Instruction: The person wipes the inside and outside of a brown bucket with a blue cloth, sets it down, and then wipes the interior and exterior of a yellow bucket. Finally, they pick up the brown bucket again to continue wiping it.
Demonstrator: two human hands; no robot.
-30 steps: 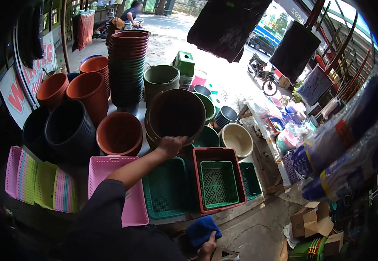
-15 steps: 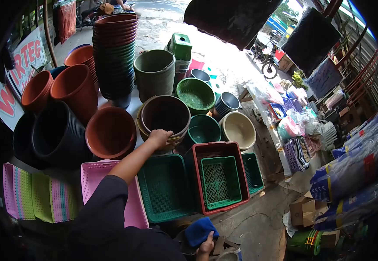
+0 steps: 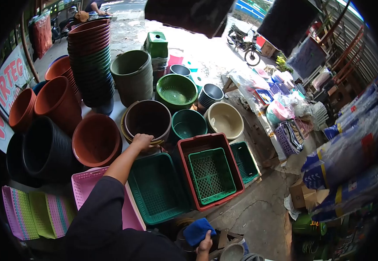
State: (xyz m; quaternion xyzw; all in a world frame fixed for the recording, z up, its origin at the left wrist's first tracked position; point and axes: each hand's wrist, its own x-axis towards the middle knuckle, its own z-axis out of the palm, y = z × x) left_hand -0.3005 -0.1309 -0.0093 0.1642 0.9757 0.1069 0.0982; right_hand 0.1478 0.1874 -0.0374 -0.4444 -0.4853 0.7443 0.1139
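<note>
My left hand (image 3: pixel 143 142) is closed over the near rim of a dark brown bucket (image 3: pixel 147 115), which sits nested with yellowish buckets. Its fingertips are partly hidden at the rim. Low in the frame, my right hand (image 3: pixel 205 244) grips a folded blue cloth (image 3: pixel 198 231), thumb along its edge. Below my left forearm lies a pink basket (image 3: pixel 84 187), with a green basket (image 3: pixel 158 191) to its right. Beside that, a red-brown basin (image 3: pixel 182 161) holds a green mesh basket (image 3: pixel 213 174).
Terracotta pots (image 3: pixel 96 141), black pots (image 3: pixel 45 148) and a tall pot stack (image 3: pixel 91 65) stand left. Green basins (image 3: pixel 177 91) and a cream basin (image 3: pixel 225 122) are behind. Wrapped goods (image 3: pixel 337 174) hang right. A person's arm (image 3: pixel 95 6) shows at the top, near motorbikes.
The view has shifted, so most of the buckets and baskets appear farther left. My left hand remains on the brown bucket's rim, and my right hand still holds the blue cloth.
</note>
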